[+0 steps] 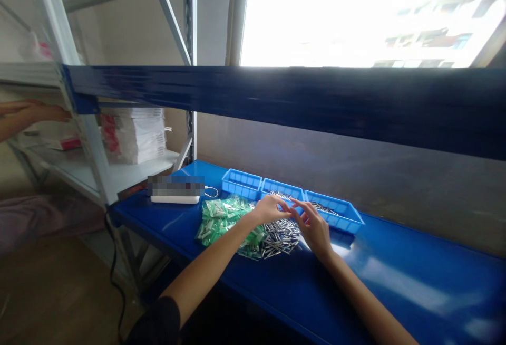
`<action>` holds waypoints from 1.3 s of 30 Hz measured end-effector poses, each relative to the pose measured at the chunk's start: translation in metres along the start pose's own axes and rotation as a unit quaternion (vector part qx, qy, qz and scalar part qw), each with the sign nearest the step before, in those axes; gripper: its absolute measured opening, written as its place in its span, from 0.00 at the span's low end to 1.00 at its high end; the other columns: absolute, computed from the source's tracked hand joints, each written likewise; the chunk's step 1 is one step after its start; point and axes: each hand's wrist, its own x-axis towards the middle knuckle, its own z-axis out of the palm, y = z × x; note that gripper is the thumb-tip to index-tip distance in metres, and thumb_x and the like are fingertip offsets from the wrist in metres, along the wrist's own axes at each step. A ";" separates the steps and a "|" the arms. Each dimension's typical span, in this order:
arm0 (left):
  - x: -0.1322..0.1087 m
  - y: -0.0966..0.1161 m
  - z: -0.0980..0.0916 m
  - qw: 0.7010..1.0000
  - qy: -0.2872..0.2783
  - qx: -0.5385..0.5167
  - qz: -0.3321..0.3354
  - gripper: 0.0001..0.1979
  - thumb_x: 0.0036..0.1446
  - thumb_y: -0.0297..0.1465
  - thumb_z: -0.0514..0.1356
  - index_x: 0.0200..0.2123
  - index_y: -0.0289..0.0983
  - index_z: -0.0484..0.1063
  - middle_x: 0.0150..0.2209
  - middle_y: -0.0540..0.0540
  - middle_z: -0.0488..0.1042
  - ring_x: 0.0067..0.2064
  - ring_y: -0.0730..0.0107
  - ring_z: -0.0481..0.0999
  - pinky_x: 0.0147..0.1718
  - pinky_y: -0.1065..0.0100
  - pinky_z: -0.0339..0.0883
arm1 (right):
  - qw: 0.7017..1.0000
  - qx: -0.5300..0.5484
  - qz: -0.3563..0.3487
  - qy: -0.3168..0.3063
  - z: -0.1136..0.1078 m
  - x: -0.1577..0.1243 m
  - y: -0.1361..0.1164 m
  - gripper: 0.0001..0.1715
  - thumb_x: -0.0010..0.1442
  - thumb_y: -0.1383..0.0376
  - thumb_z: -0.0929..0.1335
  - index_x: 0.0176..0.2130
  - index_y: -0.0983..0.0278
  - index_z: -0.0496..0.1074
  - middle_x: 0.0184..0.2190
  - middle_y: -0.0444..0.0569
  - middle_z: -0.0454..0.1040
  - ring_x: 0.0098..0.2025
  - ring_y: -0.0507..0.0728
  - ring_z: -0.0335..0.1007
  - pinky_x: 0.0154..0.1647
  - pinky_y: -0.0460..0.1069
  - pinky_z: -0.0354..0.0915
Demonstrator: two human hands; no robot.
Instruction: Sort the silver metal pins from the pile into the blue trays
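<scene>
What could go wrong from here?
1. Loose metal pins lie against the green plastic packets; some could get mixed in.
2. The left hand and right hand are close together above the pins; a small piece, if held, might drop unnoticed.
3. Knocked pins could roll off the blue table.

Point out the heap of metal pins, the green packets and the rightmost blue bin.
Heap of metal pins (281, 239): head view, middle of the heap.
Green packets (222, 222): head view, middle of the pile.
Rightmost blue bin (343, 223): head view, front wall.
</scene>
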 end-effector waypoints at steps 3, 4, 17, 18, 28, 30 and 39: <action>0.000 0.000 0.001 1.000 -0.022 -0.008 0.000 0.15 0.48 0.42 0.61 0.28 0.35 0.78 0.29 0.45 0.77 0.30 0.68 0.73 0.26 0.71 0.63 | 0.999 -0.012 -0.028 -0.010 0.001 0.000 0.001 0.22 0.63 0.52 0.58 0.42 0.60 0.74 0.37 0.49 0.74 0.22 0.48 0.66 0.21 0.43 0.61; 0.000 -0.001 0.002 1.000 -0.024 -0.010 -0.001 0.15 0.48 0.42 0.61 0.29 0.35 0.78 0.29 0.45 0.77 0.31 0.68 0.73 0.26 0.71 0.63 | 0.999 -0.017 -0.032 -0.009 0.000 -0.001 0.001 0.22 0.63 0.52 0.58 0.40 0.61 0.74 0.37 0.49 0.74 0.22 0.48 0.66 0.21 0.43 0.61; 0.005 -0.007 -0.003 0.992 0.064 -0.096 -0.044 0.20 0.47 0.46 0.61 0.32 0.35 0.78 0.35 0.44 0.77 0.35 0.68 0.74 0.33 0.69 0.66 | 0.998 -0.068 -0.018 -0.006 -0.006 0.001 0.004 0.24 0.64 0.51 0.57 0.38 0.60 0.75 0.37 0.47 0.74 0.22 0.48 0.67 0.20 0.43 0.57; 0.005 -0.006 -0.004 0.991 0.071 -0.099 -0.050 0.20 0.48 0.46 0.61 0.33 0.36 0.78 0.34 0.44 0.77 0.35 0.68 0.74 0.34 0.69 0.66 | 0.998 -0.068 -0.014 -0.010 -0.005 0.001 0.004 0.23 0.64 0.52 0.57 0.38 0.60 0.75 0.38 0.47 0.74 0.23 0.48 0.67 0.20 0.43 0.57; 0.007 -0.010 0.002 0.986 0.083 -0.130 -0.068 0.19 0.46 0.44 0.63 0.33 0.35 0.77 0.35 0.44 0.77 0.33 0.70 0.73 0.31 0.71 0.66 | 0.997 -0.048 -0.013 -0.052 0.004 -0.001 -0.002 0.19 0.62 0.52 0.60 0.37 0.60 0.73 0.38 0.47 0.74 0.21 0.48 0.66 0.21 0.44 0.57; 0.008 -0.010 0.001 0.985 0.105 -0.121 -0.060 0.17 0.46 0.44 0.63 0.32 0.35 0.77 0.35 0.45 0.78 0.34 0.70 0.73 0.32 0.70 0.66 | 0.999 -0.039 -0.003 -0.037 0.002 0.000 -0.002 0.18 0.62 0.52 0.60 0.36 0.60 0.73 0.37 0.46 0.74 0.21 0.48 0.66 0.21 0.44 0.57; 0.005 -0.008 0.000 0.991 0.105 -0.080 -0.028 0.17 0.47 0.45 0.62 0.30 0.37 0.78 0.34 0.45 0.76 0.33 0.71 0.72 0.30 0.71 0.65 | 0.996 -0.034 0.054 0.068 -0.004 0.003 -0.007 0.19 0.63 0.53 0.59 0.37 0.60 0.73 0.37 0.46 0.73 0.22 0.47 0.66 0.21 0.42 0.56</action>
